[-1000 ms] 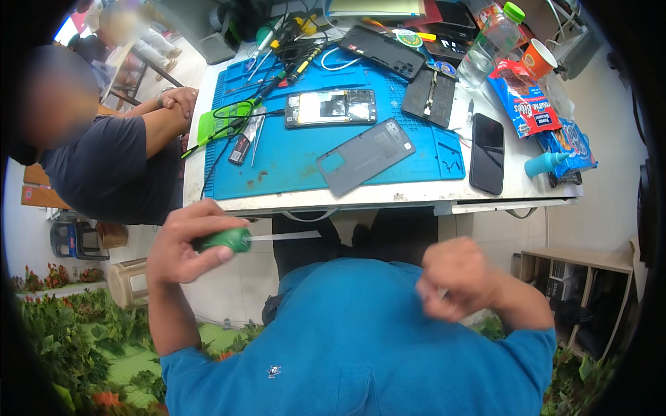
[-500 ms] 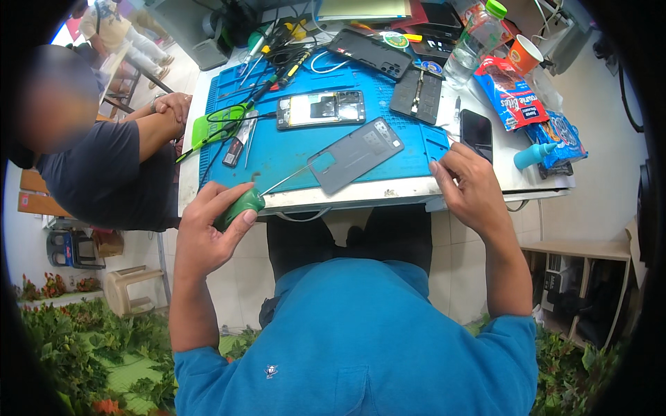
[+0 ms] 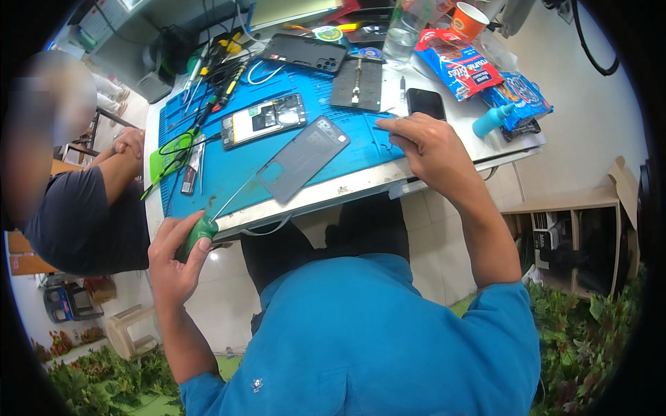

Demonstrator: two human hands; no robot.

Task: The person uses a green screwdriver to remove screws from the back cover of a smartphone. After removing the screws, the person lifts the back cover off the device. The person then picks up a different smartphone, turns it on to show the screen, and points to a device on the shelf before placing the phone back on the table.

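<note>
The left hand was clamped on a green-handled screwdriver, its slim metal shaft angled toward one-thirty, near a grey rectangular phone cover. The right hand was at the cover's three o'clock; whether its fingers met, I could not tell.

Along the right edge of the desk we find a red-and-blue snack packet, a blue packet, a light-blue squeeze bottle and, toward the far right corner, an orange paper cup near a clear bottle. Past the left edge we see a person in a dark shirt; off the right, a wood-toned shelf.
</note>
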